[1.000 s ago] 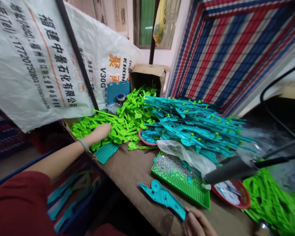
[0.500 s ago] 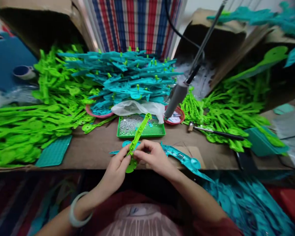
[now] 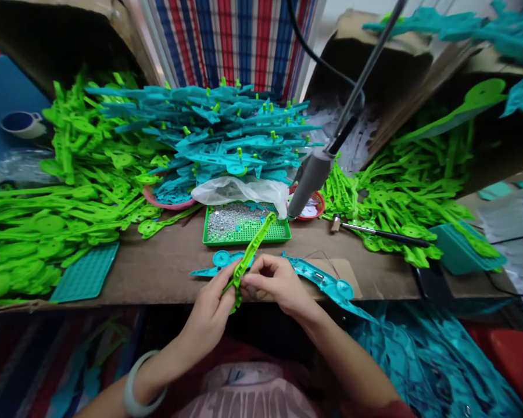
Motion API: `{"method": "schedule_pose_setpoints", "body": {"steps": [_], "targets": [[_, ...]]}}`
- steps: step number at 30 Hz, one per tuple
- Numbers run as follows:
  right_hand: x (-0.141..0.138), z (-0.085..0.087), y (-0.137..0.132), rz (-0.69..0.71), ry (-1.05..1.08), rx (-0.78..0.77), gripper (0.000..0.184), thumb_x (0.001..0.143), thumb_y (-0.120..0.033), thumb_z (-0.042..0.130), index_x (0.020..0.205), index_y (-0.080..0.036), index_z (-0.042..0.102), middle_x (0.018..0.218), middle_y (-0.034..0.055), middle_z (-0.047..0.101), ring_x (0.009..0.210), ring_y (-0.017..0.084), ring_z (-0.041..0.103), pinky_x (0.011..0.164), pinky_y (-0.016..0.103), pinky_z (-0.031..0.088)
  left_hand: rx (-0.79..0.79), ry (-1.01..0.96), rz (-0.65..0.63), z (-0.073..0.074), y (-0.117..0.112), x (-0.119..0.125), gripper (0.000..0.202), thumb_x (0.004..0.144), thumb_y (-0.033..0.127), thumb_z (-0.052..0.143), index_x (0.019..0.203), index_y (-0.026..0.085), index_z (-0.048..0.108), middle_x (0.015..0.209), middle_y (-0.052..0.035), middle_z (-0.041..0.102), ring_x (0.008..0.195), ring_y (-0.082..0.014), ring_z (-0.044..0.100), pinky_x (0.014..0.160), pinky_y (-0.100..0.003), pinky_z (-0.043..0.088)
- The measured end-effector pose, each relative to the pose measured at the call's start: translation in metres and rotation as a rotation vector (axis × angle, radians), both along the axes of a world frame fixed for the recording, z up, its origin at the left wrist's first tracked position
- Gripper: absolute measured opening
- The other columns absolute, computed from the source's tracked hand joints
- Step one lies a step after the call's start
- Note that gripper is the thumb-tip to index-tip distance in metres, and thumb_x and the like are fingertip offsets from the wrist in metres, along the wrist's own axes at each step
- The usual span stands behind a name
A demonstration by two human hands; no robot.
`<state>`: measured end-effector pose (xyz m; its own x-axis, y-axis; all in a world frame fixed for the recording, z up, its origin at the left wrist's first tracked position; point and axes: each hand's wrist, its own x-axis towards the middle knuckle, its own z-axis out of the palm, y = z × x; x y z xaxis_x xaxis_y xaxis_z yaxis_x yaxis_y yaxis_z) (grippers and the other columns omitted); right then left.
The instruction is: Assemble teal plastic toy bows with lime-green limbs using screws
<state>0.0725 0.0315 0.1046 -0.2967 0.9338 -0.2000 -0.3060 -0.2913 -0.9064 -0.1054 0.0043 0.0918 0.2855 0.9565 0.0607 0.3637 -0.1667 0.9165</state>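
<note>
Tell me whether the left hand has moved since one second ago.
Yes: judged against the green tray, the left hand has moved rightward and nearer the person, from the leftmost green pile to the tray's near side.

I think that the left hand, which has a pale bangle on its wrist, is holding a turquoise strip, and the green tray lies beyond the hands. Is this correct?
Not fully: the strip held by the left hand is bright green, not turquoise, as the head view shows. The pale bangle and the green tray are as you say.
</note>
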Motion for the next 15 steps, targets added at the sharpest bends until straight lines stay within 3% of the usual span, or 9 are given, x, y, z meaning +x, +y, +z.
{"method": "schedule_pose_setpoints", "body": {"steps": [6,10,12,15], "targets": [[-0.004,-0.006,0.0,0.006,0.079,-0.086,0.043,0.065,-0.044,0.09,0.069,-0.016,0.058,0.061,-0.0009,0.068,0.05,0.012,0.062,0.052,0.023,0.05,-0.126,-0.149,0.003,-0.001,0.001,0.003,0.039,0.098,0.028,0.049,0.136,0.025,0.061,0.135,-0.0045,0.065,0.123,-0.0205,0.06,0.105,-0.029,0.046],[-0.006,-0.009,0.0,0.013,0.101,-0.136,0.044,0.064,-0.046,0.09,0.07,-0.017,0.057,0.062,-0.0006,0.069,0.049,0.012,0.062,0.049,0.022,0.049,-0.386,-0.41,0.076,-0.002,0.006,0.011,0.03,0.098,0.045,0.056,0.113,0.022,0.068,0.099,-0.0021,0.073,0.087,-0.0146,0.066,0.078,-0.022,0.052],[-0.005,-0.01,0.0,0.043,0.099,-0.14,0.041,0.067,-0.045,0.088,0.072,-0.016,0.059,0.065,-0.0001,0.07,0.053,0.011,0.064,0.052,0.022,0.051,-0.501,-0.568,0.14,-0.002,0.009,0.016,0.029,0.092,0.049,0.065,0.096,0.02,0.068,0.078,0.0016,0.067,0.071,-0.0111,0.061,0.067,-0.019,0.05],[-0.004,-0.012,0.002,0.071,0.098,-0.099,0.035,0.073,-0.042,0.084,0.077,-0.015,0.063,0.072,0.0007,0.072,0.059,0.011,0.067,0.059,0.022,0.055,-0.655,-0.757,0.22,0.002,0.014,0.022,0.035,0.08,0.049,0.079,0.08,0.018,0.063,0.067,0.0041,0.059,0.061,-0.008,0.055,0.062,-0.017,0.049]]}}
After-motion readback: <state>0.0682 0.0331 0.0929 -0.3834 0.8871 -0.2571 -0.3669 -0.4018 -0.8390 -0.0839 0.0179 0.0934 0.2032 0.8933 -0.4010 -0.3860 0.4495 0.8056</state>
